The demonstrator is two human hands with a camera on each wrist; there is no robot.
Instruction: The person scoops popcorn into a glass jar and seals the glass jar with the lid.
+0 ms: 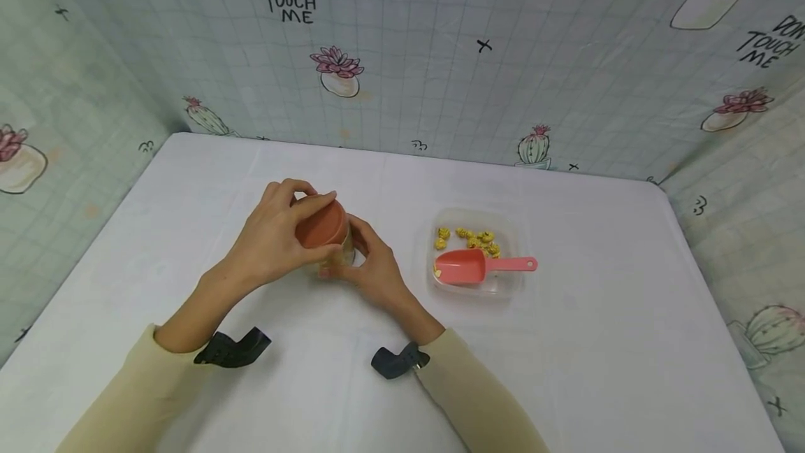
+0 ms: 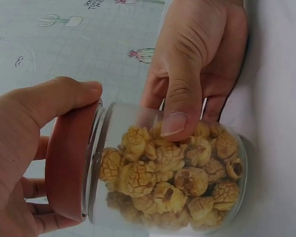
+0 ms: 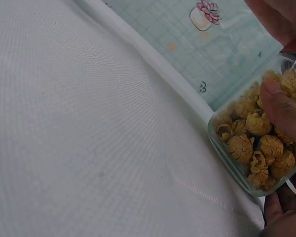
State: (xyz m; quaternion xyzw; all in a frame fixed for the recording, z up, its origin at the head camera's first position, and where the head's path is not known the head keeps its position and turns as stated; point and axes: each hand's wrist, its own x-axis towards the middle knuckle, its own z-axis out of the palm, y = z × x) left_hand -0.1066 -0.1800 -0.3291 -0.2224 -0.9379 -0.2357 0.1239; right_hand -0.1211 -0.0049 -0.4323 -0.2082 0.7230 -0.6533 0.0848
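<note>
A clear jar full of caramel popcorn stands on the white table, left of centre in the head view. Its reddish-brown lid sits over the mouth, with the rim right at the jar's neck. My left hand grips the lid from the side, thumb and fingers spread around its edge. With its thumb across the front of the glass, my right hand holds the jar's body. In the right wrist view the popcorn shows through the glass beside the right thumb.
To the right stands a clear plastic container with several popcorn pieces in it. A pink scoop lies in it, its handle sticking out over the right rim. A patterned cloth hangs behind the table.
</note>
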